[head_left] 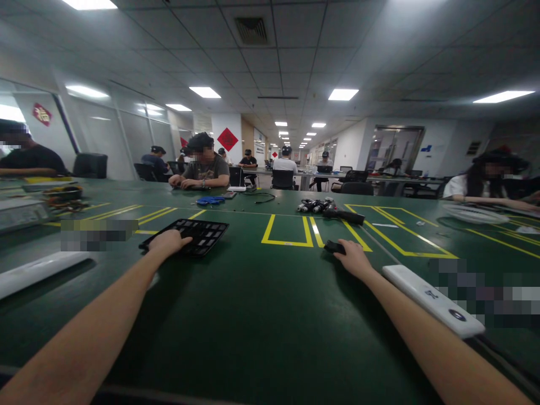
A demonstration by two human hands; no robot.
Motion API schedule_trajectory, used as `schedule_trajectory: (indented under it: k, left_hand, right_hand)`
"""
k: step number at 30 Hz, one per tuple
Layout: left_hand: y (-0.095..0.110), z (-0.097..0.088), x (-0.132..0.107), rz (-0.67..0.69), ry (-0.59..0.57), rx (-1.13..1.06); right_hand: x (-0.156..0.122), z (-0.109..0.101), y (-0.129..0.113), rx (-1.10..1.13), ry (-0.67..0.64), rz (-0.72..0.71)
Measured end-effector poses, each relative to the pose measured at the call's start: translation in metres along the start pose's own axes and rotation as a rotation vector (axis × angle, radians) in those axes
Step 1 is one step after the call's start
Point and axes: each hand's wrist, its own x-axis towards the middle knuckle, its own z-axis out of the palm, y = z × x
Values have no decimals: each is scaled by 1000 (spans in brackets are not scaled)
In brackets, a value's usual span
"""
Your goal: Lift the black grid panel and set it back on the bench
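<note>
My left hand (pixel 166 243) grips the near left side of a flat black case (pixel 206 233), with the thumb over its top. Rows of small pale pieces or slots show in the case; they are too small to name. Out to the right, my right hand (pixel 353 257) is closed around a small black object (pixel 334 246) just above or on the green table (pixel 261 315). Its kind cannot be made out. A dark-handled tool (pixel 346 216) lies beyond that hand, beside a pile of black and silver parts (pixel 314 205).
Yellow tape outlines (pixel 288 244) mark the tabletop. A white power strip (pixel 432 298) lies near my right forearm, and a long white object (pixel 42 273) is at left. Blue gloves or cloth (pixel 210 200) and a thin black cable (pixel 264 197) lie farther back. Several people sit around.
</note>
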Motion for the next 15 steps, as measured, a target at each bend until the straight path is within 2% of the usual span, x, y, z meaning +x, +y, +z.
schedule_trajectory:
  k: [2, 4, 7, 9, 12, 15]
  left_hand:
    - [18, 1, -8, 2, -18, 57]
    - [46, 8, -24, 91, -11, -3]
    - [96, 28, -60, 250, -14, -375]
    - [124, 42, -88, 381, -98, -575]
    - [145, 60, -123, 499, -225, -668]
    - [148, 71, -141, 582, -306, -685]
  right_hand:
    - [-3, -2, -15, 149, -11, -42]
    - [-8, -5, -32, 328, -31, -99]
    - [-20, -8, -58, 533, -79, -196]
    - [-28, -7, -73, 645, -116, -252]
    - [-39, -2, -88, 806, -157, -351]
    - [-45, 5, -92, 882, -160, -481]
